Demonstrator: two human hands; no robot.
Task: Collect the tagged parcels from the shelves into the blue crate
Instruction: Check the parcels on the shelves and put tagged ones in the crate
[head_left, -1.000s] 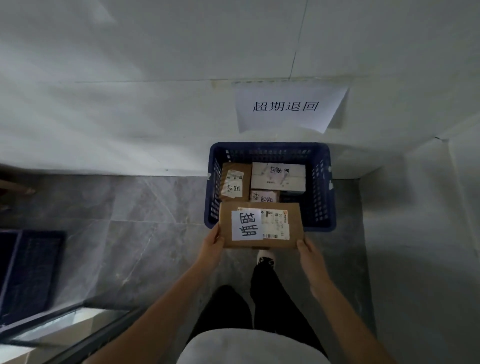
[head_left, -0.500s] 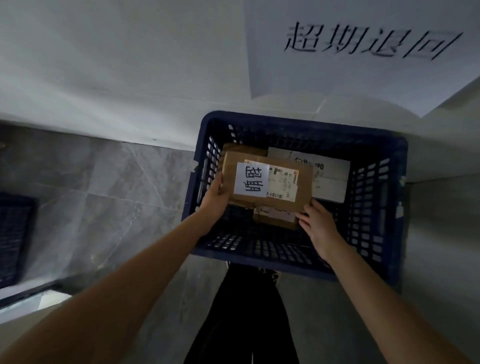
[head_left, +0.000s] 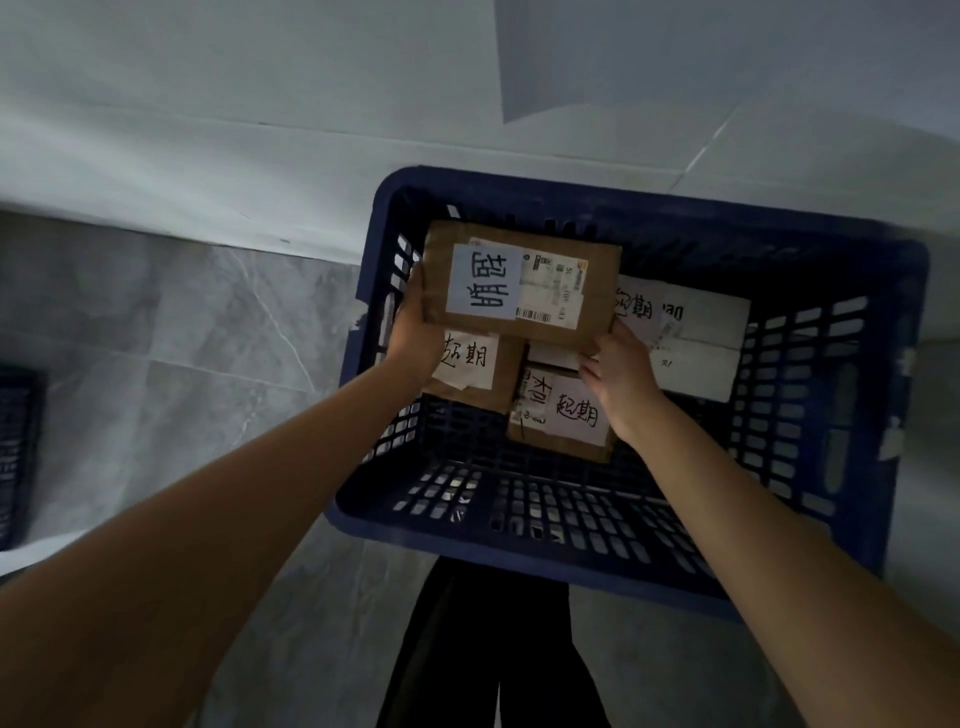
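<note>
Held parcel: a brown tagged parcel (head_left: 519, 283) is held over the far-left part of the blue crate (head_left: 613, 545), above the parcels lying inside.
Left hand: the left hand (head_left: 415, 332) is clasped on the parcel's left edge, arm stretched forward.
Right hand: the right hand (head_left: 621, 371) is gripped on its near-right corner, fingers curled beneath.
Parcels counted: four are seen, one held, three lying in the crate, namely two brown ones (head_left: 480, 371) and one white box (head_left: 696, 338).
Crate: one is set on the grey tiled floor (head_left: 182, 338) against the wall (head_left: 260, 104).

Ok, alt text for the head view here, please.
Both hands, left hand and right hand, hold a brown tagged parcel inside the blue crate, above three other tagged parcels. The crate sits on a grey tiled floor against a white wall.
</note>
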